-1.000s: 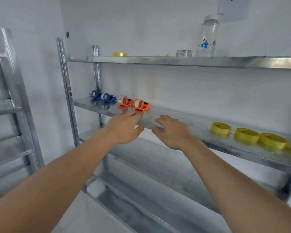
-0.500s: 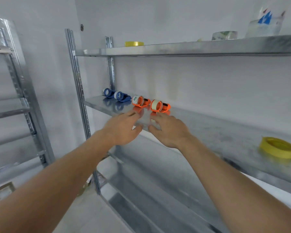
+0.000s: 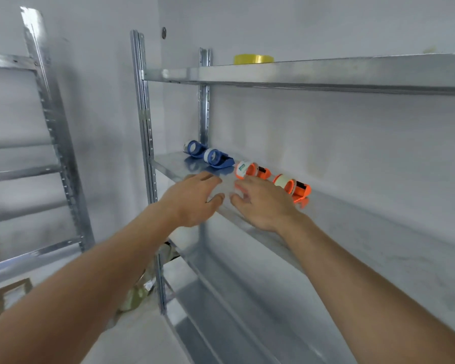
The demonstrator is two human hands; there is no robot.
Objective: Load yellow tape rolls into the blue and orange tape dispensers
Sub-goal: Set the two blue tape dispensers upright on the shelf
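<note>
Two blue tape dispensers (image 3: 212, 156) and two orange tape dispensers (image 3: 251, 169) stand in a row on the middle metal shelf (image 3: 352, 232), at its left end. The second orange dispenser (image 3: 296, 187) sits furthest right. My left hand (image 3: 195, 199) hovers open at the shelf's front edge, just below the blue dispensers. My right hand (image 3: 263, 203) is open beside it, fingers spread, right in front of the orange dispensers and touching none that I can see. One yellow tape roll (image 3: 254, 59) lies on the top shelf.
The top shelf (image 3: 326, 72) overhangs the dispensers. A lower shelf (image 3: 234, 298) runs beneath my arms. A second metal rack (image 3: 50, 153) stands to the left. The white wall closes the back of the shelves.
The view has swung left and closer; the yellow rolls at the right end of the middle shelf have left the frame. Both hands have moved in toward the dispensers.
</note>
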